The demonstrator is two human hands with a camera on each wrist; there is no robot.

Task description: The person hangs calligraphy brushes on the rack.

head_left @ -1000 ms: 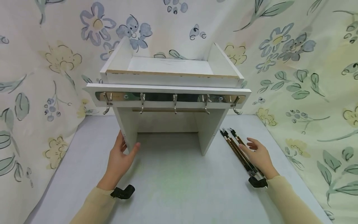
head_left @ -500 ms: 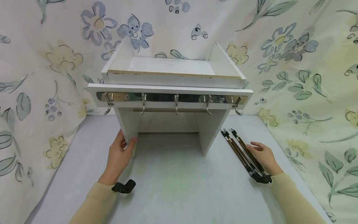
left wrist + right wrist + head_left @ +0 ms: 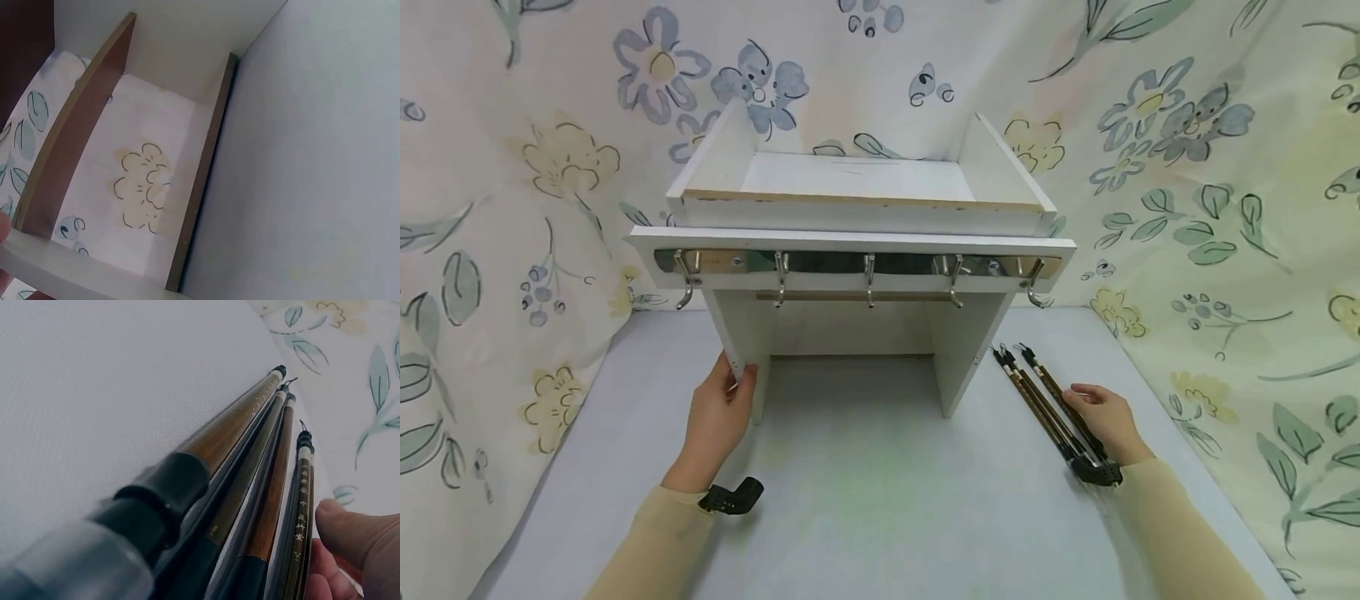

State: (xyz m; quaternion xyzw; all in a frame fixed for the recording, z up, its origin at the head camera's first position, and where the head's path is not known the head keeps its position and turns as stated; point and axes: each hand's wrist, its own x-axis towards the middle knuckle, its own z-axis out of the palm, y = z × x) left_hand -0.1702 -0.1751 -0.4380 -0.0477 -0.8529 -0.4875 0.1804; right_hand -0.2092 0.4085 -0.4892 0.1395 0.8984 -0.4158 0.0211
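Note:
A white wooden shelf unit (image 3: 970, 350) stands upright at the back, with a metal rail of several hooks (image 3: 870, 277) across its front. My left hand (image 3: 717, 421) grips the front edge of its left side panel, thumb on the inner face. To the right lie several writing brushes (image 3: 1037, 408), hanging loops toward the back. My right hand (image 3: 1108, 423) is beside the rightmost brush (image 3: 301, 506), thumb and fingertips right at its handle, on the same side. Clear plastic caps (image 3: 94, 562) on dark ferrules show closest to the right wrist camera.
A white cloth (image 3: 865, 508) covers the table. Floral fabric (image 3: 1187, 250) hangs behind and at both sides. The unit's upper tray (image 3: 865, 175) has raised side walls, and the hooks jut toward me.
My left thumb has moved in against the side panel. My right hand has shifted slightly right, and its spread fingers have drawn together beside the rightmost brush.

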